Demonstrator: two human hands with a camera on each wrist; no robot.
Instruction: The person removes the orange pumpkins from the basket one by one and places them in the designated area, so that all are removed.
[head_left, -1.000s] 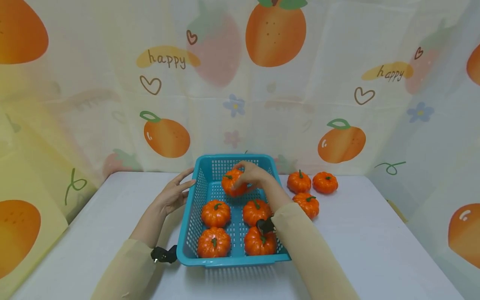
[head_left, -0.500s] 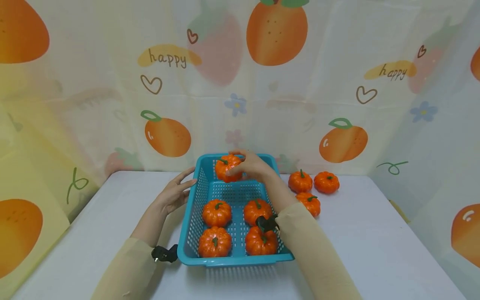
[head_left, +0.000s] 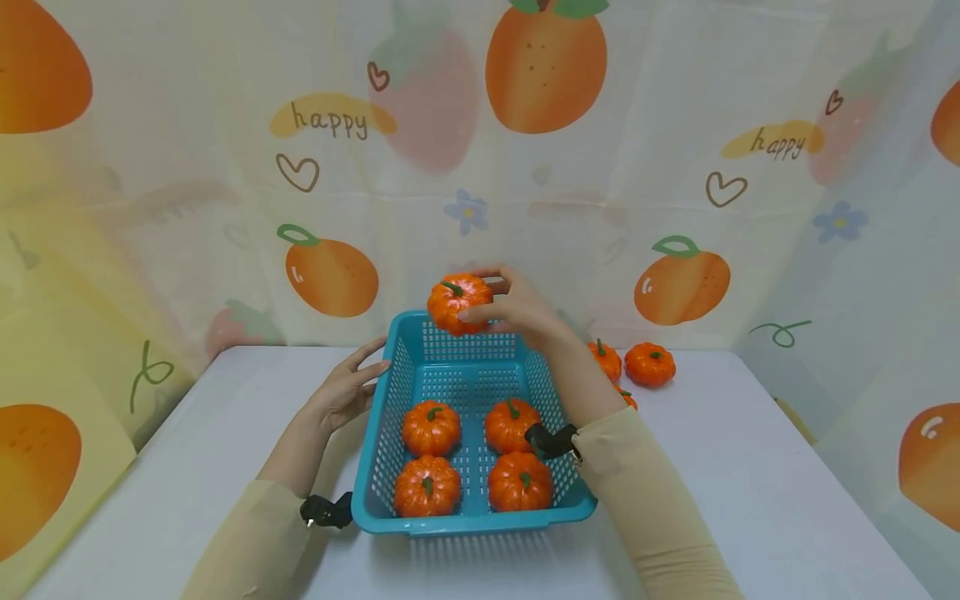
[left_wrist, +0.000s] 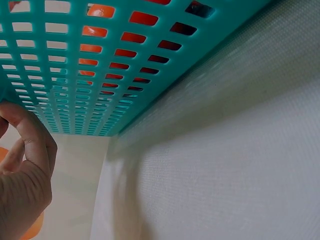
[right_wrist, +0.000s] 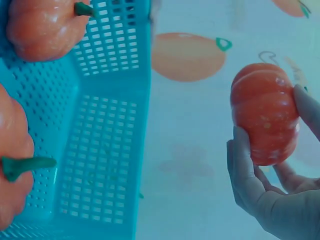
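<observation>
My right hand [head_left: 525, 308] grips a small orange pumpkin [head_left: 459, 303] with a green stem, raised over the far end of the blue basket [head_left: 474, 525]. In the right wrist view, thumb and fingers curl round that pumpkin [right_wrist: 265, 115] from both sides. My left hand [head_left: 347, 392] rests its fingertips at the basket's left rim, fingers loosely extended. From the left wrist, the hand [left_wrist: 30, 170] shows beside the perforated basket wall [left_wrist: 65, 85]. Inside the basket's near half sit several more pumpkins, among them a front left one [head_left: 427, 486] and a front right one [head_left: 521, 482].
On the white table [head_left: 757, 483], right of the basket, stand three pumpkins, one of them [head_left: 650, 365] in full view and the others partly behind my right arm. A fruit-printed cloth [head_left: 525, 200] hangs along the table's back edge.
My right hand has lifted the pumpkin from inside the basket's far half up above the rim, toward the back. The left hand and the basket stay in place.
</observation>
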